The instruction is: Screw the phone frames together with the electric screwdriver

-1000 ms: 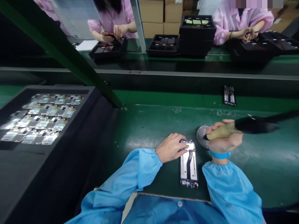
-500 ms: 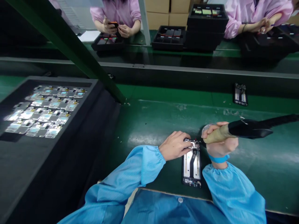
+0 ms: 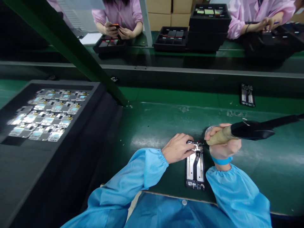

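Observation:
An opened phone [image 3: 195,167] lies on the green work surface, its silver inside and dark ribbon cable facing up. My left hand [image 3: 178,148] grips its upper end, fingertips over the circuit board there. In my right hand [image 3: 225,147] is a corded electric screwdriver [image 3: 219,136], fingers wrapped around its beige grip. Its black rear end and cable [image 3: 285,120] run off to the right. The screwdriver's nose points at the phone's upper right corner, but I cannot make out the bit. A round, silver-edged object [image 3: 209,129] shows beside my right fingers, partly hidden.
On the left stands a dark tray [image 3: 82,109] with rows of circuit boards [image 3: 48,120]. A green post [image 3: 80,57] slants across. Another opened phone [image 3: 247,95] lies on the green strip beyond. Across the line, co-workers in pink sit by black trays [image 3: 171,39].
The far phone has shifted slightly right. Both my hands, the screwdriver and the phone before me have stayed nearly in place. The co-workers' hands have moved a little.

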The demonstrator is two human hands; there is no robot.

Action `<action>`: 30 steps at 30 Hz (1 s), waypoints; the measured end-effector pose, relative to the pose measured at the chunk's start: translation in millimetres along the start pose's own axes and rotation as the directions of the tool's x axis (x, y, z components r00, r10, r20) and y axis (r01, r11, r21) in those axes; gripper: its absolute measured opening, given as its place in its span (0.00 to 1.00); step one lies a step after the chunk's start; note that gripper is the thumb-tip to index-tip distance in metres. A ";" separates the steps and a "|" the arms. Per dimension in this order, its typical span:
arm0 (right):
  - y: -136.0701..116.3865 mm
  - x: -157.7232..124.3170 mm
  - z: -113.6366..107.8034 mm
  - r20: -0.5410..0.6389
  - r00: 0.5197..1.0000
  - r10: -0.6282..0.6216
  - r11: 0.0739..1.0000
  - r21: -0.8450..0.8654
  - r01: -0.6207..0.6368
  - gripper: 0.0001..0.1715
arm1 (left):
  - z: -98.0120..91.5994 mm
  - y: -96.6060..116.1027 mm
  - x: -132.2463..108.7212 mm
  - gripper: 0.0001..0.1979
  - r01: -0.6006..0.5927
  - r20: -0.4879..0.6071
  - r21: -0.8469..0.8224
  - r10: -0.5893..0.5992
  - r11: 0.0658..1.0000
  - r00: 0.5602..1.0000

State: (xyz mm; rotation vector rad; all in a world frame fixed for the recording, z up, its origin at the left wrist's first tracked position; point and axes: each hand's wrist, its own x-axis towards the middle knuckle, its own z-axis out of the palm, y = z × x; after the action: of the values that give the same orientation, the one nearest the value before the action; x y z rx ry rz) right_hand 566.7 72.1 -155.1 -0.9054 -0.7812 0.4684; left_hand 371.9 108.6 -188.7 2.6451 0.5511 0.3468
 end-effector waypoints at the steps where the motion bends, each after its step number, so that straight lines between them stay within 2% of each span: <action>1: -2.1 3.2 -2.5 -0.038 0.999 -0.010 1.000 -0.002 0.010 0.29 | -0.1 -0.1 -0.4 0.12 0.001 0.000 -0.002 -0.001 1.000 1.000; 4: -5.5 15.0 -11.5 -0.156 0.987 -0.040 0.999 -0.028 0.036 0.28 | -0.1 -0.6 -1.7 0.12 -0.005 -0.004 0.001 0.005 1.000 1.000; 6: -4.4 20.8 -15.8 -0.188 0.982 -0.034 0.998 -0.063 0.022 0.27 | 0.0 -1.1 -2.6 0.13 -0.010 -0.008 0.005 0.010 1.000 1.000; 11: 0.8 20.1 -14.2 -0.158 0.987 0.019 0.996 -0.083 -0.032 0.28 | 0.8 -2.4 -3.8 0.14 -0.014 -0.016 -0.008 0.014 1.000 1.000; 19: 4.7 15.4 -14.5 -0.132 0.991 0.020 0.995 -0.094 -0.033 0.26 | 3.4 -3.7 -3.6 0.13 -0.009 -0.012 -0.045 0.008 0.999 1.000; 23: -0.3 18.8 -24.4 -0.114 0.993 0.001 0.999 -0.034 -0.005 0.35 | 4.9 -3.4 -2.0 0.12 0.082 -0.085 -0.123 -0.093 0.989 0.992; 26: -8.1 15.3 -22.1 -0.064 0.997 -0.032 0.999 -0.001 0.032 0.43 | 5.8 -4.2 0.0 0.13 0.199 -0.172 -0.135 -0.221 0.971 0.960; 30: -11.5 -2.6 2.0 0.048 0.998 0.029 0.999 0.030 -0.030 0.34 | 4.6 -6.1 2.1 0.14 0.248 -0.202 -0.113 -0.267 0.962 0.942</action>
State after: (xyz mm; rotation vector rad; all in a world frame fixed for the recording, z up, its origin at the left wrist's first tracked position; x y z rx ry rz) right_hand 564.0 65.2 -145.8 -0.8811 -0.8033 0.5281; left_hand 373.2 113.1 -195.1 2.4275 0.9203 0.5657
